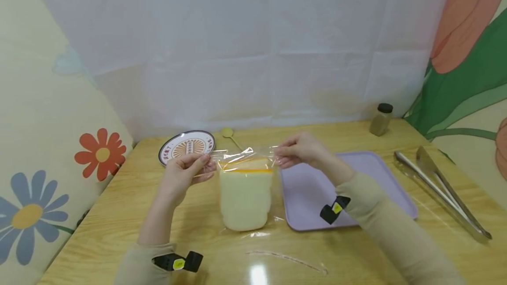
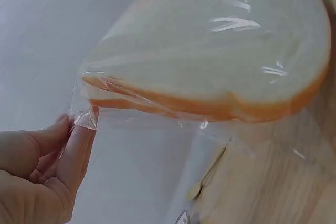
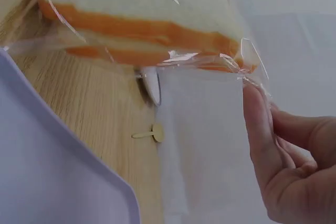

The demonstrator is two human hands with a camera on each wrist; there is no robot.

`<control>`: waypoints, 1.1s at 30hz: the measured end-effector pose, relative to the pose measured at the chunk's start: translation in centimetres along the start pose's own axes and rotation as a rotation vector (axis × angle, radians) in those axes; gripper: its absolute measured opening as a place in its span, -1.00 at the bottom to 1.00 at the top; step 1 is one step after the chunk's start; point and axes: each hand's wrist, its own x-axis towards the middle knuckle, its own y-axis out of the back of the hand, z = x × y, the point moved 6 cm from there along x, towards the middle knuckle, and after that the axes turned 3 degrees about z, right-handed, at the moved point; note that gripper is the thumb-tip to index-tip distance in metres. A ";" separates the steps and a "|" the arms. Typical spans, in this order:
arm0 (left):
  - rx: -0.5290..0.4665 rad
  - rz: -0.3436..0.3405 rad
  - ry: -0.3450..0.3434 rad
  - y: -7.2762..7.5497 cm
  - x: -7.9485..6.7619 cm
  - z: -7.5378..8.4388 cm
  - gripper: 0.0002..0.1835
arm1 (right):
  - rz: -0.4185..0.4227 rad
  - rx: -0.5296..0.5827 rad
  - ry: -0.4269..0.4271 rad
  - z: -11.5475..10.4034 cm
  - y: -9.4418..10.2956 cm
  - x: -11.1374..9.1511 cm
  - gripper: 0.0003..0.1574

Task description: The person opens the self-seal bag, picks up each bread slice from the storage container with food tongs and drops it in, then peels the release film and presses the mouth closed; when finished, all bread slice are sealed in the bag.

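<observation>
A clear plastic bag (image 1: 245, 152) holds slices of white bread (image 1: 245, 197) with an orange-brown crust; the crust edges show in both wrist views. At the bag's upper left corner, my left hand (image 1: 186, 175) pinches the film between thumb and fingers. The opposite upper corner is pinched by my right hand (image 1: 299, 151). In the left wrist view the bread (image 2: 210, 45) lies flat against the film, and the left hand (image 2: 47, 166) grips a gathered corner. The right hand (image 3: 289, 156) does likewise in the right wrist view.
A purple tray (image 1: 317, 192) lies right of the bag, with metal tongs (image 1: 443, 192) beyond it. At the back stand a spice jar (image 1: 381, 120), a printed plate (image 1: 188, 146) and a gold spoon (image 1: 227, 132). A thin twist tie (image 1: 287, 258) lies in front.
</observation>
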 end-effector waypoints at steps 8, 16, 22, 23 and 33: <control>0.162 -0.016 0.154 1.6 2.3 -2.4 -0.56 | -0.071 -0.121 -0.039 1.5 -1.6 2.8 -0.69; 0.082 -0.007 0.288 2.6 4.0 -5.0 -0.72 | 0.009 -0.248 -0.054 3.4 -2.5 5.9 -0.82; 0.020 -0.028 0.328 2.7 4.8 -6.2 -0.70 | 0.023 -0.111 -0.032 10.5 -1.2 13.4 -0.94; 0.023 -0.029 0.328 2.7 4.8 -6.3 -0.68 | 0.019 -0.084 -0.037 12.0 -0.9 15.0 -0.92; 0.084 -0.035 0.311 3.0 5.5 -6.4 -0.46 | 0.028 -0.183 -0.067 10.1 -1.7 12.3 -0.84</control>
